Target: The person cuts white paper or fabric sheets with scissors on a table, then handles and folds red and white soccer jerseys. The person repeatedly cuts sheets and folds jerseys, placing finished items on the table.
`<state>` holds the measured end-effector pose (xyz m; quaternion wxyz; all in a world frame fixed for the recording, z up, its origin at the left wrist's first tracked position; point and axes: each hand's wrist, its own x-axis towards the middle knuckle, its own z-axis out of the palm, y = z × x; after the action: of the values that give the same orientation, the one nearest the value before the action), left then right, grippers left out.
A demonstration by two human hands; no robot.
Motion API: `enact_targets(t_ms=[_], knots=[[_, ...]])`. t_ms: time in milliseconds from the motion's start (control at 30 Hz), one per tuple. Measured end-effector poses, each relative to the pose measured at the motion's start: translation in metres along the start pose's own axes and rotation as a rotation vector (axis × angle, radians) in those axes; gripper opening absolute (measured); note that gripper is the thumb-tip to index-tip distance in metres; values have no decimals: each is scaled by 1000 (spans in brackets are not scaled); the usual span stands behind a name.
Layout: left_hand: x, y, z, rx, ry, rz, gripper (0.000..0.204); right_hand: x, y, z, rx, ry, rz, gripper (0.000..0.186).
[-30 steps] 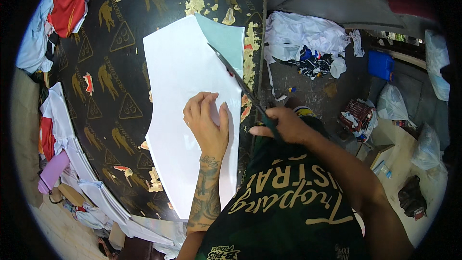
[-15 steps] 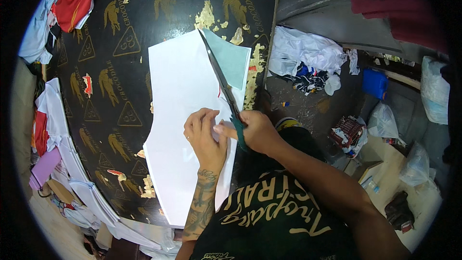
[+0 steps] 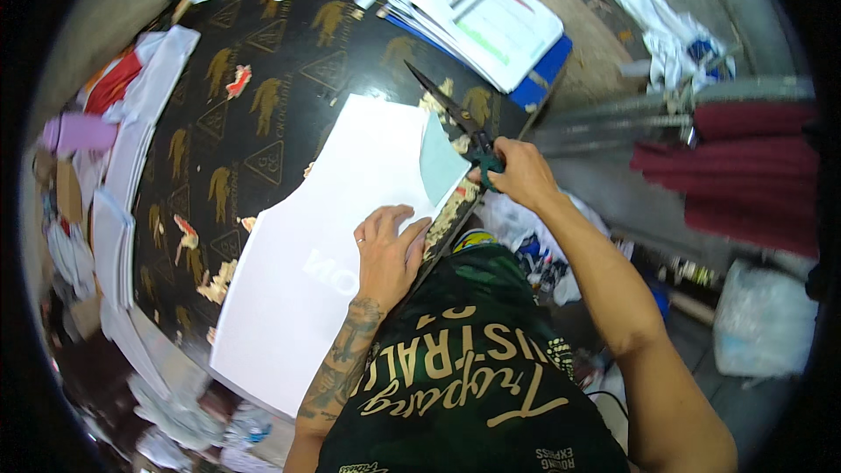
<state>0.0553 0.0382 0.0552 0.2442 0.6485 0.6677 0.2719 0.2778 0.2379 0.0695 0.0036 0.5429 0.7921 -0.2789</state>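
A large white panel (image 3: 307, 236), which looks like cut cloth, lies flat on a dark table with a curved notch at its upper right. In that notch shows a pale green piece (image 3: 442, 162), partly under the white one. My left hand (image 3: 388, 250) rests on the panel near its right edge, fingers stretched out and holding nothing. My right hand (image 3: 526, 171) grips the green-wrapped handles of long black scissors (image 3: 469, 121). Their blades look closed and point to the upper left, beyond the pale green piece; whether they touch the table I cannot tell.
The dark table (image 3: 289, 114) has peeling, worn patches. At its far edge sits a stack of papers (image 3: 491, 26) on a blue folder. Folded white cloth (image 3: 131, 175) lines the left side. Maroon fabric (image 3: 727, 175) hangs at right, above a plastic bag (image 3: 762, 320).
My view has turned. The scissors, earlier lying along the white panel by my left hand, are now off to the upper right of it in my right hand. My left hand stays on the panel.
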Motion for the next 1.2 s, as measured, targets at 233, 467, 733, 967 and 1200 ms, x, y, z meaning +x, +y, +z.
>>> enact_targets(t_ms=[233,467,733,967,1200], knots=[[-28,20,26,-3,314,-377,24,47,37,-20,-195,109,-535,42],[-18,46,64,83,433,-515,22,39,36,-14,45,-134,-895,22],[12,45,93,308,447,-461,29,87,102,-127,27,86,-599,26],[18,37,108,263,524,-415,12,232,14,-121,-190,456,-552,35],[5,81,93,50,621,-416,11,181,-98,45,-240,-112,-981,34]])
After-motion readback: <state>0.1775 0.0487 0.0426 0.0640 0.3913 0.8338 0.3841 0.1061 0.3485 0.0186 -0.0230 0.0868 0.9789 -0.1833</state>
